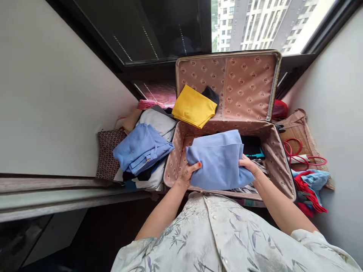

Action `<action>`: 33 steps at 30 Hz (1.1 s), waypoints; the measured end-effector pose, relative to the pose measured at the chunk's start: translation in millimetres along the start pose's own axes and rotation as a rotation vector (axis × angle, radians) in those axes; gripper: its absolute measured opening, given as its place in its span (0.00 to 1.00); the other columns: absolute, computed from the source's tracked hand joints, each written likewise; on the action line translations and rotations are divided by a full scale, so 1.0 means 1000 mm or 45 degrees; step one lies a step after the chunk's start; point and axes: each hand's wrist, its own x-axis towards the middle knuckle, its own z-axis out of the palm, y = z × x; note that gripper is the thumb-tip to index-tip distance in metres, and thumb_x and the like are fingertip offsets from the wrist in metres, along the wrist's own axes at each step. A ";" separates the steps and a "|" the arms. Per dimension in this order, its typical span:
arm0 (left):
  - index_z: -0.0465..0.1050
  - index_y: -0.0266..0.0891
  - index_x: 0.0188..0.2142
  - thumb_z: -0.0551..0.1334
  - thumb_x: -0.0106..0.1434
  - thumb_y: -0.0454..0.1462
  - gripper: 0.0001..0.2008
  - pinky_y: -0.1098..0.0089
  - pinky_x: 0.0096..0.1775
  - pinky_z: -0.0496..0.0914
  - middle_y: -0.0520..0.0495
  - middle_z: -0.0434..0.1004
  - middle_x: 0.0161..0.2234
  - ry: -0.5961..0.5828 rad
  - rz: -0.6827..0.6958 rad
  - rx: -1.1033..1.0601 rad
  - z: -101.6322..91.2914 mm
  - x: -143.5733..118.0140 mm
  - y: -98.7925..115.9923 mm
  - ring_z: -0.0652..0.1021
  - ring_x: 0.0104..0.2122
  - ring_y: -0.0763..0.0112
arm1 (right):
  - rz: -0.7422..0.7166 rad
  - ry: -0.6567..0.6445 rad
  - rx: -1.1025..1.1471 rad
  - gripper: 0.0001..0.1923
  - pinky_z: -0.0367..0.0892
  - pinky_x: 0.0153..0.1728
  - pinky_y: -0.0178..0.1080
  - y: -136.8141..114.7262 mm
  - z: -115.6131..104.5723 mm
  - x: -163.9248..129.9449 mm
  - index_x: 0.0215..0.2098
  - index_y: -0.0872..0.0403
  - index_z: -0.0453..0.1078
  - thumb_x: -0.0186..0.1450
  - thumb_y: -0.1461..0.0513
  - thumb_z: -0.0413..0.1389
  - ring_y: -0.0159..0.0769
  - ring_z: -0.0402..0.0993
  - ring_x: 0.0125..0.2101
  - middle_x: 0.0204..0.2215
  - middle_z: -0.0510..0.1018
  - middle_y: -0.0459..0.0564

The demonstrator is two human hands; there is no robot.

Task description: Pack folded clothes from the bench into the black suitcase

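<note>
A folded light-blue garment [217,162] is held up over the open suitcase [177,158]. My left hand [189,173] grips its left edge, thumb on top and fingers hidden beneath. On the right side, my right hand [249,165] has hold of the other edge, with its fingers partly tucked behind the fabric. Black, turquoise and striped items show inside the case around the garment. A folded yellow cloth [194,105] lies against the raised lid [246,87], partly over a dark piece of cloth [211,96].
To the left, a blue folded garment [143,147] tops a pile of clothes beside a brown patterned bag [109,151]. On the right are a red cord [300,153], red cloth [309,189] and a cardboard-coloured bag [297,128]. A window [255,26] stands behind the lid; walls flank both sides.
</note>
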 end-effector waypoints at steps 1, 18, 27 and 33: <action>0.76 0.44 0.52 0.80 0.39 0.50 0.40 0.54 0.55 0.73 0.44 0.83 0.46 0.091 0.073 0.016 -0.012 -0.006 0.011 0.79 0.53 0.49 | 0.022 -0.076 0.042 0.23 0.73 0.46 0.50 -0.002 0.017 0.006 0.39 0.51 0.75 0.43 0.59 0.67 0.49 0.79 0.40 0.35 0.83 0.49; 0.75 0.40 0.35 0.84 0.33 0.42 0.30 0.43 0.50 0.77 0.53 0.83 0.32 1.224 0.159 0.125 -0.295 -0.022 0.107 0.81 0.37 0.61 | -0.096 -0.241 -0.537 0.33 0.73 0.41 0.41 0.084 0.159 0.135 0.59 0.53 0.68 0.56 0.58 0.65 0.35 0.76 0.37 0.41 0.78 0.50; 0.64 0.47 0.52 0.75 0.51 0.48 0.33 0.41 0.58 0.69 0.41 0.72 0.58 1.593 0.475 0.612 -0.286 -0.041 0.091 0.72 0.60 0.44 | 0.389 0.694 -1.215 0.29 0.68 0.51 0.46 0.090 -0.082 0.086 0.60 0.67 0.67 0.62 0.64 0.54 0.47 0.76 0.46 0.45 0.79 0.65; 0.67 0.39 0.58 0.67 0.56 0.41 0.30 0.53 0.51 0.75 0.36 0.73 0.58 1.240 1.082 1.364 -0.160 -0.059 0.071 0.75 0.57 0.49 | 0.402 0.878 -1.448 0.38 0.56 0.61 0.51 0.094 -0.146 0.112 0.68 0.64 0.57 0.62 0.62 0.59 0.59 0.60 0.63 0.63 0.62 0.75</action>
